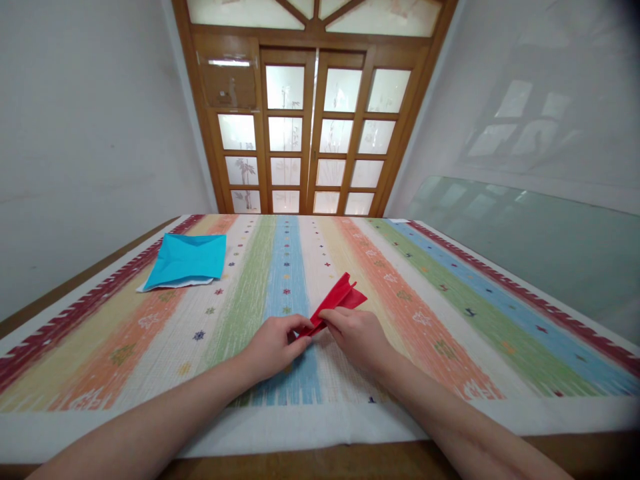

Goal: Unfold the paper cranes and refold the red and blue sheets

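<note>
Our left hand (274, 345) and right hand (356, 337) pinch the near end of a creased red paper fold (336, 303). It lies on the woven striped cloth (450, 320); a flat blue paper (189, 260) is well apart.

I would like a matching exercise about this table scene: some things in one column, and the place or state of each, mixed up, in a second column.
1. red folded paper
2. blue paper
3. striped cloth
4. wooden door

a. spread over the table
b. pinched by left hand and right hand
c. behind the table's far end
d. lying far left, untouched

Pairs: 1-b, 2-d, 3-a, 4-c
</note>
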Demonstrator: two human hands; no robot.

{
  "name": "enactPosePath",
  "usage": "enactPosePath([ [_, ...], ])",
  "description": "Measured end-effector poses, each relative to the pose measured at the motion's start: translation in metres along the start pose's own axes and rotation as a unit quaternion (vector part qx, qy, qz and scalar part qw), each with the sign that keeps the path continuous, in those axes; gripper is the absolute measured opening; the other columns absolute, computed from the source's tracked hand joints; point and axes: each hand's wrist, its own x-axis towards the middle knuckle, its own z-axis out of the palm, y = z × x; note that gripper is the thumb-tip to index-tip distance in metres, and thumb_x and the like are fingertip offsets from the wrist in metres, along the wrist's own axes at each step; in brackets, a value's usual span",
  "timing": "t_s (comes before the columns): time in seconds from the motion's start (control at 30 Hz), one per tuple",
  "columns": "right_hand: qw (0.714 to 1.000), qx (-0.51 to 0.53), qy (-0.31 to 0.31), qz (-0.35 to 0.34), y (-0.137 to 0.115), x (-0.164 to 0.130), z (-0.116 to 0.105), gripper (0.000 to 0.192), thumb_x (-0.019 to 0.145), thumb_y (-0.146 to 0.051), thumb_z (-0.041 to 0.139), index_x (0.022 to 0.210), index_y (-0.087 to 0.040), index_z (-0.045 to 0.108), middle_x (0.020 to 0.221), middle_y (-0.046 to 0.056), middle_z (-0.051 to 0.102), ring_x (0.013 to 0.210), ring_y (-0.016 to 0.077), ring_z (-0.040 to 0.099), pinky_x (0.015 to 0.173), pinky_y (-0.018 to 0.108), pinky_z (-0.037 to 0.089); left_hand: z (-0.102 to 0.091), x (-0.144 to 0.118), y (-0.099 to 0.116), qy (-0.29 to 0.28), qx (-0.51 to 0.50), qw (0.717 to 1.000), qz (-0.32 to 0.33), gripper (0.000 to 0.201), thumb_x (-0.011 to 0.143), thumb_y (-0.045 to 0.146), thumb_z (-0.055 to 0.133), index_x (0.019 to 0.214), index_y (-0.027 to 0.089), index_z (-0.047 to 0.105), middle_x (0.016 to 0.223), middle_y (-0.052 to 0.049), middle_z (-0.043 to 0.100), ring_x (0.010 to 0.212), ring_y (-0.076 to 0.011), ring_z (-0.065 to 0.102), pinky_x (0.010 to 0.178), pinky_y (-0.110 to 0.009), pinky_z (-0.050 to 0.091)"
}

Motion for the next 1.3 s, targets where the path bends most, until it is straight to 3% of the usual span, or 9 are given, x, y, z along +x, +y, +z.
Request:
enactPosePath([
  [0.27,0.998,-0.030,-0.023,0.049,0.001,0.002,-0.006,0.017,0.097,-0.022,0.059,0.099,-0.025,0.075,0.086,0.002,0.077,0.074,0.0188,0.067,0.062,0.028,0.038,-0.002,0.003,-0.009,0.062,0.032,0.997,-0.014,0.021,0.089,0.023,0.058,0.103,0.021,0.075,0.092,-0.002,0.077,0.081,-0.0180,0.069,0.076,-0.028,0.049],
  [0.53,0.988,-0.121,-0.036,0.084,0.034,0.006,-0.024,0.020,0.086,-0.012,0.064,0.082,-0.023,0.080,0.088,0.009,0.066,0.087,0.0234,0.060,0.075,0.033,0.043,-0.004,0.006,-0.019,0.079,-0.009,0.996,-0.045,0.021,0.091,0.028,0.059,0.102,0.020,0.075,0.095,-0.004,0.076,0.084,-0.0191,0.068,0.078,-0.030,0.051],
  [0.7,0.995,-0.078,-0.029,0.055,0.060,0.009,-0.050,0.016,0.085,-0.015,0.066,0.085,-0.023,0.079,0.097,0.008,0.067,0.088,0.0224,0.062,0.078,0.034,0.045,-0.001,0.007,-0.026,0.082,-0.061,0.993,-0.052,0.038,0.094,0.038,0.059,0.127,0.020,0.066,0.109,-0.010,0.072,0.083,-0.0183,0.065,0.072,-0.030,0.052],
  [0.8,0.993,-0.068,-0.055,0.077,0.093,0.009,-0.070,0.012,0.087,-0.024,0.065,0.083,-0.023,0.077,0.085,0.007,0.070,0.082,0.0223,0.063,0.071,0.032,0.044,0.002,0.007,-0.030,0.120,-0.088,0.988,-0.046,0.052,0.095,0.038,0.057,0.144,0.021,0.050,0.130,-0.013,0.063,0.083,-0.0160,0.063,0.071,-0.029,0.052],
  [0.87,0.981,-0.103,-0.072,0.151,0.126,0.007,-0.082,0.014,0.087,-0.030,0.065,0.081,-0.023,0.076,0.081,0.007,0.072,0.076,0.0222,0.063,0.066,0.031,0.041,0.004,0.008,-0.033,0.128,-0.101,0.985,-0.050,0.052,0.096,0.037,0.055,0.145,0.021,0.047,0.135,-0.014,0.058,0.086,-0.0155,0.062,0.073,-0.030,0.052],
  [0.93,0.952,-0.133,-0.082,0.263,0.165,0.005,-0.094,0.022,0.090,-0.038,0.061,0.092,-0.023,0.077,0.084,0.008,0.073,0.075,0.0222,0.063,0.061,0.031,0.037,0.006,0.009,-0.036,0.119,-0.104,0.986,-0.058,0.049,0.097,0.036,0.054,0.142,0.020,0.049,0.133,-0.014,0.059,0.086,-0.0156,0.062,0.075,-0.030,0.052],
  [1.03,0.894,-0.200,-0.069,0.396,0.224,-0.002,-0.108,0.033,0.094,-0.043,0.057,0.111,-0.022,0.075,0.106,0.014,0.074,0.091,0.0252,0.064,0.066,0.033,0.036,0.009,0.011,-0.039,0.108,-0.095,0.988,-0.063,0.045,0.097,0.036,0.054,0.139,0.019,0.052,0.128,-0.014,0.061,0.085,-0.0158,0.063,0.079,-0.032,0.052],
  [1.17,0.860,-0.225,-0.054,0.456,0.280,-0.014,-0.117,0.037,0.096,-0.039,0.054,0.120,-0.016,0.072,0.113,0.024,0.070,0.100,0.0313,0.064,0.068,0.039,0.036,0.011,0.011,-0.040,0.103,-0.071,0.991,-0.049,0.042,0.098,0.037,0.053,0.137,0.019,0.055,0.125,-0.012,0.063,0.087,-0.0169,0.063,0.086,-0.035,0.051],
  [1.3,0.844,-0.224,-0.047,0.486,0.310,-0.030,-0.115,0.032,0.097,-0.031,0.055,0.116,-0.011,0.072,0.110,0.029,0.069,0.099,0.0321,0.066,0.070,0.042,0.040,0.011,0.010,-0.037,0.093,-0.055,0.993,-0.051,0.041,0.099,0.037,0.051,0.135,0.019,0.056,0.122,-0.012,0.064,0.090,-0.0182,0.064,0.089,-0.036,0.050],
])
